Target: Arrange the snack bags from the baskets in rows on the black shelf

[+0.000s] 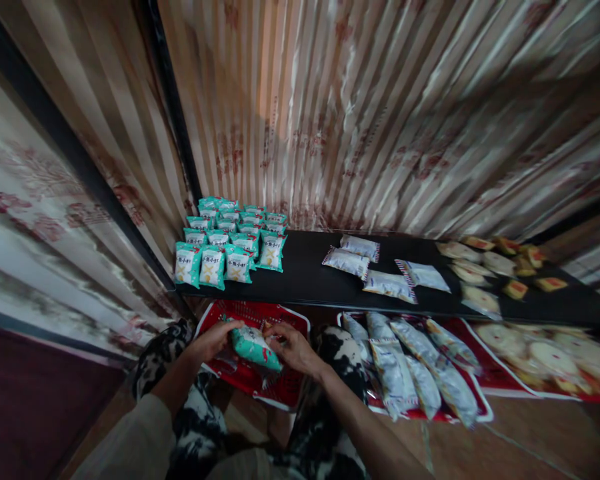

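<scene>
A teal-and-white snack bag [254, 347] is held tilted over a red basket [241, 308], between my two hands. My left hand [214, 341] is closed on its upper left end. At its right side, the fingers of my right hand [293, 348] are bent and closed against the bag's edge; a small orange-brown patch by these fingertips is too blurred to name. Matching teal bags [213, 265] stand in rows at the left end of the black shelf [305, 270], just beyond the basket.
Several silver-white packets [387, 285] lie mid-shelf, with round pale packages [473, 273] and small yellow packs [516, 289] farther right. A second red basket [485, 405] holds silver packets, and another on the right holds round packages [550, 357]. Patterned curtains [330, 120] hang behind; dark posts [173, 100] rise at left.
</scene>
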`<state>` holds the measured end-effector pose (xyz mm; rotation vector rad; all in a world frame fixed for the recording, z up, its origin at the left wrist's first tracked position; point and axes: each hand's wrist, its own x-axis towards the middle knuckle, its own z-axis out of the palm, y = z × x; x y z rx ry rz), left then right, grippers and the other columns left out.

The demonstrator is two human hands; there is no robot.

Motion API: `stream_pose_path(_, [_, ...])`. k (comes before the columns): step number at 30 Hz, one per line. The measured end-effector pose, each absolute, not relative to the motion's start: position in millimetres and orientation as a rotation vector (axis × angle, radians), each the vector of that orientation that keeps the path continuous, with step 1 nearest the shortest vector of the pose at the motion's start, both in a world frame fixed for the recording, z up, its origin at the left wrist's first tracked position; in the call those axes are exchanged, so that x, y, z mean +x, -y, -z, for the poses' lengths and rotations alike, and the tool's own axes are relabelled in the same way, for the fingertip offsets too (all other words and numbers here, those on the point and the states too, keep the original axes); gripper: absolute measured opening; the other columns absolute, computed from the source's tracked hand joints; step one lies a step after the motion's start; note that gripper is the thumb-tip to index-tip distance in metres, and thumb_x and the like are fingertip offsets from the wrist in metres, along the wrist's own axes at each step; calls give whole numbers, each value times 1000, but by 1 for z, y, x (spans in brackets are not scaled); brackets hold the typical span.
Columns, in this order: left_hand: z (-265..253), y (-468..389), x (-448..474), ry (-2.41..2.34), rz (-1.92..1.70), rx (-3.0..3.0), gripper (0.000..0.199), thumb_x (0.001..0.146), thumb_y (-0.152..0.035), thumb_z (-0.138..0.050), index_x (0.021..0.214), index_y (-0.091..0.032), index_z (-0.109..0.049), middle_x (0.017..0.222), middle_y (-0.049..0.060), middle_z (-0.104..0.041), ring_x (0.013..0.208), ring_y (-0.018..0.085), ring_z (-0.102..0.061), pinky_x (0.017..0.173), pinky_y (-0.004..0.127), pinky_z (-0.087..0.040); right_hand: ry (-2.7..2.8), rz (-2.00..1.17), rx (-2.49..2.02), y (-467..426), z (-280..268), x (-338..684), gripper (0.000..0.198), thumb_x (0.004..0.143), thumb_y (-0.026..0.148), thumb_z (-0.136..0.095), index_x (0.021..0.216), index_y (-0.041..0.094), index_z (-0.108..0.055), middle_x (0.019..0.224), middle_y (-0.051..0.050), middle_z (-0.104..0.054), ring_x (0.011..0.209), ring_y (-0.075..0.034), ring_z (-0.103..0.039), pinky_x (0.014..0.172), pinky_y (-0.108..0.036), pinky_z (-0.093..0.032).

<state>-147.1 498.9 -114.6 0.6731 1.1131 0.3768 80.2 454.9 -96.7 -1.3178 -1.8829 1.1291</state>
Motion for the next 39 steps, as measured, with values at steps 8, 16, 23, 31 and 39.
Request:
stream_pose_path(8, [99,-508,-151,-913,-189,585,40,58,-42,-72,84,-12,-67,69,4,-70,60,18,-63,63,27,-48,1517,-1755,-1076,-444,82,78,48,64,51,-73,100,21,-59,96,-1,-60,88,-16,-56,80,-29,-44])
stream_pose_path(16, [85,-515,-129,-818,-206,491,41,68,-49,-67,78,-10,-66,72,7,-71,69,20,-65,79,31,-46,1313,-1984,-1040,-431,71,74,49,71,57,-64,97,16,-65,89,-4,-66,77,-16,-59,72,-28,-44])
stream_pose_path(23, [81,-518,-127,-712,-501,450,39,80,-50,-54,87,-13,-62,73,6,-70,66,20,-65,74,35,-47,979,-1713,-1147,-437,63,77,53,62,54,-73,98,17,-63,93,-5,-69,82,-20,-63,79,-33,-47])
stream_pose_path(31, [73,-513,-107,-747,-769,523,28,72,-30,-63,95,-14,-63,95,10,-64,93,20,-59,91,38,-43,956,-1426,-1406,-460,70,88,56,62,56,-70,101,18,-57,93,-7,-70,82,-24,-66,74,-35,-52])
stream_pose_path(39, [63,-524,-74,-820,-1031,732,41,64,-28,-66,103,-16,-64,113,10,-62,117,25,-49,101,39,-36,1093,-1001,-1665,-507,74,99,53,66,54,-64,105,19,-57,92,-6,-70,85,-26,-65,77,-38,-50])
